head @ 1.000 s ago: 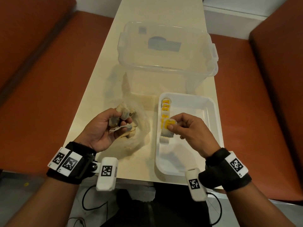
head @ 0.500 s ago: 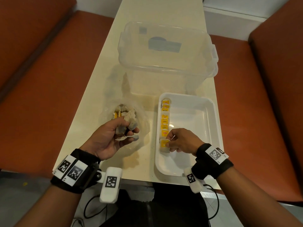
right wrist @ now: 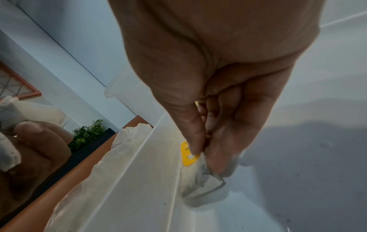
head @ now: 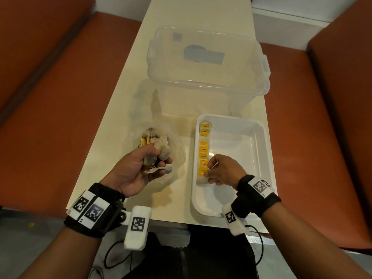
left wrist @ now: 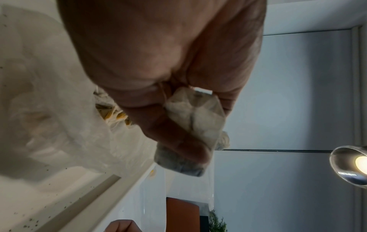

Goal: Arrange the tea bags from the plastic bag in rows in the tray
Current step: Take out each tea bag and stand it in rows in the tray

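Cream table [head: 128,81] between orange benches [head: 50,101], clear bin [head: 205,63] far.
My left hand [head: 132,172] grips tea bags [head: 159,152] over the bag [head: 175,137]; my right hand [head: 223,170] pinches the nearest bag [head: 202,172] of the tray [head: 261,150] row [head: 203,148]. Lower bags are hidden.

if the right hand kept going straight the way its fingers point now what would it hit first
Probably the tray's left wall. The right hand points leftward, pinching the nearest tea bag at the near end of the row, which already sits against that wall. Past the rim comes bare table; depth is uncertain.
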